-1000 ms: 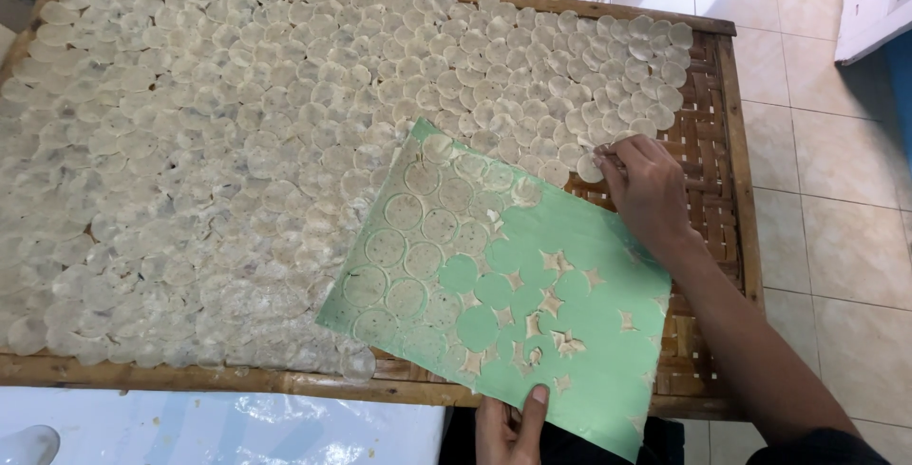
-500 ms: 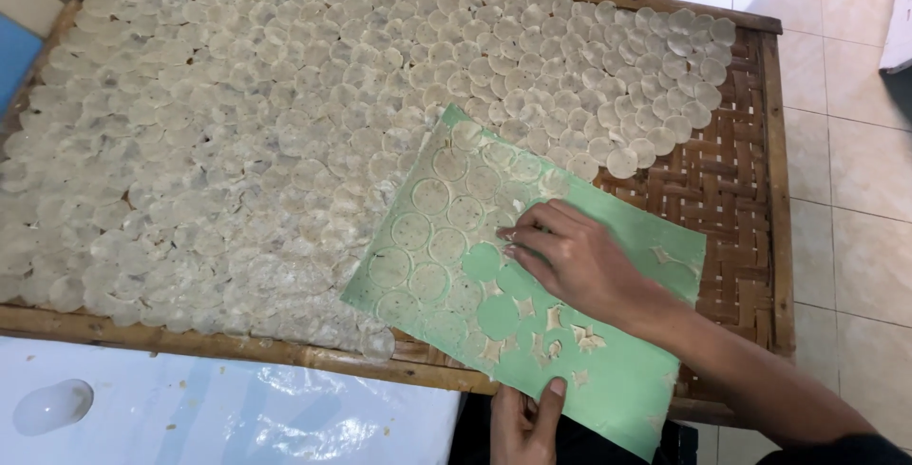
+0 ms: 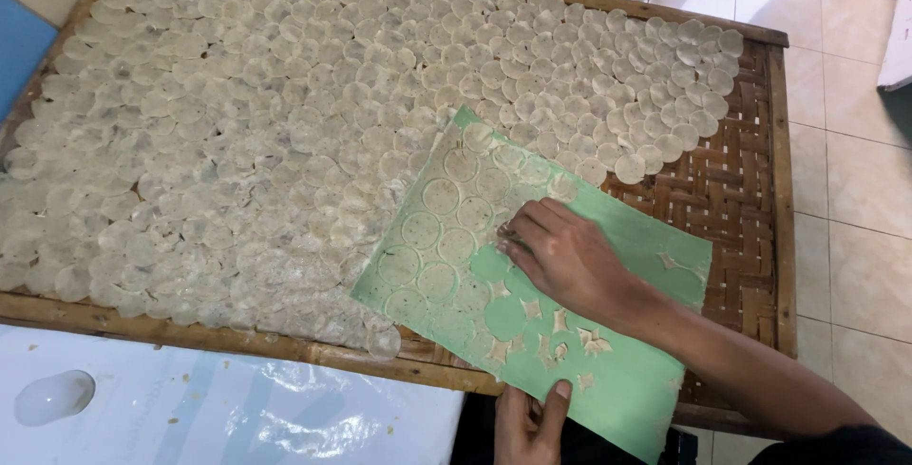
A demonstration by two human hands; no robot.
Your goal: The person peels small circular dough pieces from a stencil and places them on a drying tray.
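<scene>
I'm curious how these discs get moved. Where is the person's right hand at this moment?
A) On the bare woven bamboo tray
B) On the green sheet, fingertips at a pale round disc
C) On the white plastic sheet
B: the right hand lies on the green sheet, its fingertips at a pale round disc.

The left hand is cut off by the near edge, so only the thumb and part of the palm are seen. The near corner of the green sheet is cut off there too, and part of the sheet is hidden under the right hand. What the right fingertips pinch cannot be told. The woven tray is cut off at the far edge, and much of its weave is hidden under the translucent discs.
</scene>
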